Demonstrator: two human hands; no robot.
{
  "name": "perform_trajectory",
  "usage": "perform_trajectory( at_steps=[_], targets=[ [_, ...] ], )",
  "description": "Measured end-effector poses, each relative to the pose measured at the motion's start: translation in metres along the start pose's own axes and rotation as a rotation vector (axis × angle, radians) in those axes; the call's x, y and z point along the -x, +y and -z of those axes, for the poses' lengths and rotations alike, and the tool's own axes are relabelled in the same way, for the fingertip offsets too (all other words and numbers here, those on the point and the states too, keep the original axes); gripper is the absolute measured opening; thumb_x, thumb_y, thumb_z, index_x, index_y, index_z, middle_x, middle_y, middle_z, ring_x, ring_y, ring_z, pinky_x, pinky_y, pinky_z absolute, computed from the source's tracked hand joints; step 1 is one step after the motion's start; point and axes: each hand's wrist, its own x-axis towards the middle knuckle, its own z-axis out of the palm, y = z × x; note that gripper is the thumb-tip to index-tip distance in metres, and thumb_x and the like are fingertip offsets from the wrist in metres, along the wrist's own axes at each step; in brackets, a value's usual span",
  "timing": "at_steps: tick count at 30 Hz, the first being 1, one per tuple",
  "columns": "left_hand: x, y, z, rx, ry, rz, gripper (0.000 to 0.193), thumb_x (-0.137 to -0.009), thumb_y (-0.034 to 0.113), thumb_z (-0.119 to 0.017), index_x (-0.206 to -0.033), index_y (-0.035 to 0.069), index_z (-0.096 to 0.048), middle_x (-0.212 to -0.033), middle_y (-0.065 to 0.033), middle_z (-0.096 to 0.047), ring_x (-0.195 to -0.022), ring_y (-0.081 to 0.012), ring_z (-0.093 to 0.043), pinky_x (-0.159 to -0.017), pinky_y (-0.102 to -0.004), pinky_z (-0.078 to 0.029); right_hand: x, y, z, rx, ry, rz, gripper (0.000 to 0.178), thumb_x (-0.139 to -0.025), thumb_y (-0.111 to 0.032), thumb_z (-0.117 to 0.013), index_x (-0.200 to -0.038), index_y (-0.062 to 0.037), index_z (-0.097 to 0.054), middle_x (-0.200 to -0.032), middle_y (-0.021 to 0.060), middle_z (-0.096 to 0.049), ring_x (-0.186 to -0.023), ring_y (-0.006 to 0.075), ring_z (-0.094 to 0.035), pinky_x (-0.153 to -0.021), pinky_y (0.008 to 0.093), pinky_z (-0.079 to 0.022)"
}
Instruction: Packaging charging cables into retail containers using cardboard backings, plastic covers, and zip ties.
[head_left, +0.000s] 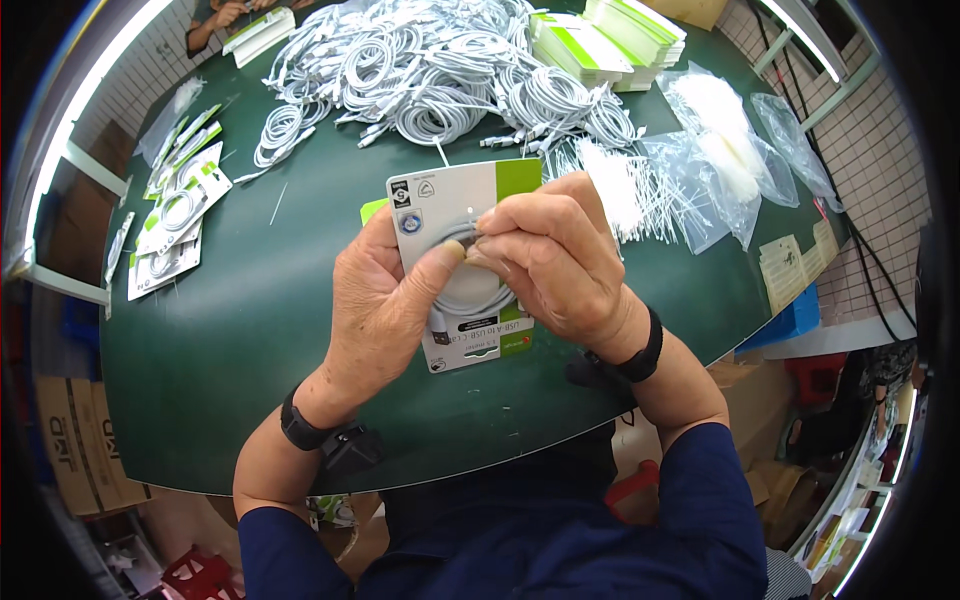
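A white and green packaging card (440,190) is held up over the table, with a coiled white cable (470,295) lying against it. The cable's plug (438,325) rests near the card's lower end. My left hand (375,300) grips the card's left edge, its thumb pressed onto the coil. On the coil's upper part, the fingers of my right hand (560,260) are pinched together beside the left thumb. What lies between those fingertips is hidden. A thin white strip (442,155) shows just above the card's top edge.
A big heap of coiled white cables (430,70) covers the far middle. Stacked green and white cards (600,45), loose white ties (620,190) and plastic bags (720,140) lie to its right. Several carded cables (180,215) sit at left. Another person's hands (228,14) show far left.
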Motion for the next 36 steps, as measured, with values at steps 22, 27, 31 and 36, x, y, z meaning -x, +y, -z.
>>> perform_trajectory(
  at_steps=[22, 27, 31, 36],
  targets=[
    [0.0, -0.001, 0.004, 0.042, 0.062, 0.007, 0.032, -0.101, 0.003, -0.067, -0.131, -0.005, -0.06, -0.119, -0.0119, -0.073, -0.105, -0.0136, -0.07, -0.094, -0.0299, -0.056, 0.01, -0.018, -0.003, -0.409, -0.062, 0.036, 0.026, -0.082, -0.003, -0.081, -0.1, -0.0023, -0.063, -0.106, 0.0193, -0.074, -0.081, 0.0278, -0.072, -0.066, 0.0367, -0.059],
    [-0.001, -0.001, 0.003, 0.05, 0.077, 0.035, 0.032, -0.101, 0.004, -0.067, -0.131, -0.005, -0.06, -0.119, -0.0122, -0.073, -0.105, -0.0138, -0.07, -0.094, -0.0301, -0.056, 0.012, -0.018, -0.007, -0.444, -0.036, 0.027, 0.026, -0.081, -0.001, -0.081, -0.101, -0.0014, -0.062, -0.105, 0.0187, -0.074, -0.082, 0.0281, -0.072, -0.067, 0.0371, -0.059],
    [-0.001, -0.003, 0.002, 0.042, 0.082, 0.041, 0.033, -0.101, 0.003, -0.067, -0.131, -0.005, -0.06, -0.119, -0.0125, -0.073, -0.105, -0.0138, -0.07, -0.094, -0.0301, -0.056, 0.013, -0.018, -0.005, -0.516, -0.052, 0.003, 0.027, -0.081, 0.0, -0.08, -0.1, -0.0006, -0.062, -0.105, 0.0183, -0.074, -0.081, 0.0281, -0.072, -0.066, 0.037, -0.059],
    [0.0, -0.002, 0.001, 0.031, 0.075, 0.042, 0.034, -0.1, 0.003, -0.067, -0.132, -0.005, -0.059, -0.119, -0.0127, -0.073, -0.105, -0.0136, -0.07, -0.093, -0.0301, -0.056, 0.014, -0.018, -0.004, -0.548, -0.057, -0.003, 0.026, -0.08, 0.002, -0.08, -0.1, 0.0012, -0.063, -0.105, 0.019, -0.073, -0.081, 0.0282, -0.072, -0.067, 0.0372, -0.059]
  ],
)
